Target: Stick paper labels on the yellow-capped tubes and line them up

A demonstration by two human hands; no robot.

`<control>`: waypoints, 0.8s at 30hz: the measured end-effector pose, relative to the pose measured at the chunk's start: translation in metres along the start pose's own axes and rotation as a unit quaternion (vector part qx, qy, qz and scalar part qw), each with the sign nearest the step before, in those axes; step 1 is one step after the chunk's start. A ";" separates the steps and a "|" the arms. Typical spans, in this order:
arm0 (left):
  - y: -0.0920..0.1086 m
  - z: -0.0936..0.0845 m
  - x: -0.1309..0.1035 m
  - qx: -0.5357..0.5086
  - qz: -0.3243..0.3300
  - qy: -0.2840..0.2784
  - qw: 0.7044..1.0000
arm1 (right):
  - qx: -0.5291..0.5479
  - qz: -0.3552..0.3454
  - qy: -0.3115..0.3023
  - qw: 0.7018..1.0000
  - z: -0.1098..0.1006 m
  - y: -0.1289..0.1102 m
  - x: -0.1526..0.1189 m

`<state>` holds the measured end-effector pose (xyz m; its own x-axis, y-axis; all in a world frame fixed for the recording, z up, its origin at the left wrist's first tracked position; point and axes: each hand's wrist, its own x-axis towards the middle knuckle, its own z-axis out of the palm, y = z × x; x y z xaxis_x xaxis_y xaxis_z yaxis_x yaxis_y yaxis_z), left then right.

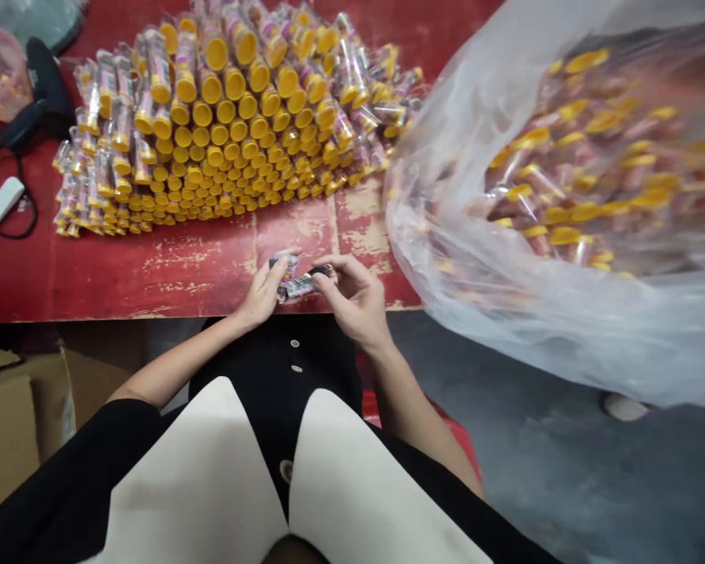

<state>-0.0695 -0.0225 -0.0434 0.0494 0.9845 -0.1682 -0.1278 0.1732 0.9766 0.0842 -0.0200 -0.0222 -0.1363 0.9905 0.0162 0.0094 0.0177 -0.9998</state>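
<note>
Near the front edge of the table, my left hand (262, 291) is closed on small, shiny printed plastic wrappers (297, 287). Purple print and a barcode-like patch of dark lines show on them. My right hand (356, 298) pinches the dark right end of the same bundle between thumb and fingertips. How many pieces there are, and whether anything is inside, I cannot make out. Just beyond my hands rises a big stack of clear wrapped tubes (235, 129) with round yellow caps, most caps facing me.
A large translucent plastic bag (446, 258) with loose yellow-capped tubes (564, 188) bulges over the table's right side. At left lie a black handheld scanner (47, 94), its cable, a white device (3, 202) and a pink bowl (3, 74). Cardboard boxes (12, 423) stand below on the left.
</note>
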 end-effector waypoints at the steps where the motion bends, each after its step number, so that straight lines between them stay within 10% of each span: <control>1: 0.000 -0.002 -0.002 -0.006 -0.009 -0.007 1.000 | 0.004 0.001 -0.010 1.000 0.001 0.001 0.003; 6: 0.004 -0.049 -0.007 0.009 -0.097 0.054 0.994 | 0.121 -0.003 0.152 0.981 -0.009 0.016 0.027; 11: 0.061 -0.225 0.002 0.215 0.071 0.394 0.891 | 0.233 0.060 0.157 0.958 -0.044 0.041 0.046; 14: 0.094 -0.334 0.005 0.316 0.150 0.425 0.835 | 0.240 0.078 0.144 0.957 -0.060 0.048 0.046; 16: 0.104 -0.358 0.004 0.327 0.185 0.338 0.863 | 0.221 0.067 0.150 0.961 -0.064 0.048 0.042; 19: 0.098 -0.294 0.001 0.276 0.242 0.285 0.885 | 0.161 0.028 0.177 0.970 -0.060 0.041 0.031; 21: 0.083 -0.200 0.001 0.237 0.230 0.267 0.905 | 0.119 0.011 0.191 0.974 -0.055 0.035 0.021; 24: 0.054 -0.054 0.003 0.140 0.070 0.088 0.984 | 0.076 0.010 0.188 0.979 -0.049 0.026 0.005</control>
<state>-0.1302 -0.0089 0.0012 -0.1245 0.9919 -0.0257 0.1582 0.0454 0.9864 0.1318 -0.0076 -0.0477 0.2370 0.9711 -0.0285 -0.1423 0.0056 -0.9898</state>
